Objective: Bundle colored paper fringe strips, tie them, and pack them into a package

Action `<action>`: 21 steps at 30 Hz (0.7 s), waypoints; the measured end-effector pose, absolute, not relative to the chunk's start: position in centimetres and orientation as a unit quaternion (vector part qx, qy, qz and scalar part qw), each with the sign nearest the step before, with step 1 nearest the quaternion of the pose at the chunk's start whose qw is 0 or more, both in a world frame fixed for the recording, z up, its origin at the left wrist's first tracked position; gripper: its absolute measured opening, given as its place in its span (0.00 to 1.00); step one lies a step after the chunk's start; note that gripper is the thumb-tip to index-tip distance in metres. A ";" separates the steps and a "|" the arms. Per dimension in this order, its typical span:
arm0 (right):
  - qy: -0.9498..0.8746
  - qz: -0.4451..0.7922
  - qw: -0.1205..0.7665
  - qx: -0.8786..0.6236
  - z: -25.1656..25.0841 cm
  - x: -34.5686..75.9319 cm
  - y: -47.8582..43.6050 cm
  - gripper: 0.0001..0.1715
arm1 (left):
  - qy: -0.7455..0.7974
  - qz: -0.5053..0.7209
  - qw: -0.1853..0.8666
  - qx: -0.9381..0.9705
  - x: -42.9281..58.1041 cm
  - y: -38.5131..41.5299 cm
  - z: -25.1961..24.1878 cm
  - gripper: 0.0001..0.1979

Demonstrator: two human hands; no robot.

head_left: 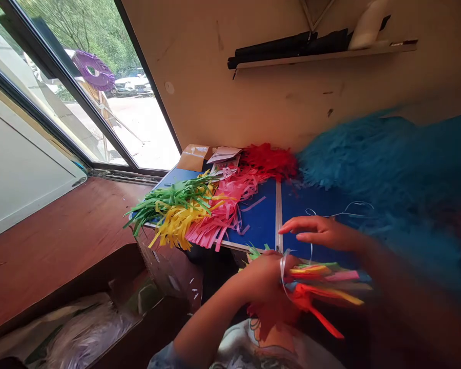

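My left hand (pixel 266 277) is closed around a bundle of multicoloured paper strips (pixel 318 292). Red, orange, green and pink ends stick out to the right of the fist, and some green fringe shows beyond the fingers. A white string (pixel 283 269) loops around the bundle next to my left hand. Just above it hovers my right hand (pixel 325 231), fingers stretched out and apart from the strips. A thin strand of string passes near its fingers and trails over the blue table (pixel 253 218). My right forearm is blurred.
Green fringe (pixel 172 197), yellow fringe (pixel 176 223), pink fringe (pixel 215 225) and red fringe (pixel 269 160) lie along the table. A large blue fringed pile (pixel 384 154) fills the right side. An open cardboard box (pixel 165 261) stands lower left, below the window.
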State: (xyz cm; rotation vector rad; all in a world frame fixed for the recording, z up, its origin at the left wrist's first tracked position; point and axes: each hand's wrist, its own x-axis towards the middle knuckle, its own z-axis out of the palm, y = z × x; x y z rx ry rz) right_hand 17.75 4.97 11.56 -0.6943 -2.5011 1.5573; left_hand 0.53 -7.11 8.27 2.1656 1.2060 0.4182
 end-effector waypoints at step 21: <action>-0.729 0.636 0.063 -0.243 9.6 19.2 2.9 0.14 | 0.443 0.148 0.276 0.840 0.6 -6.8 7.9 0.23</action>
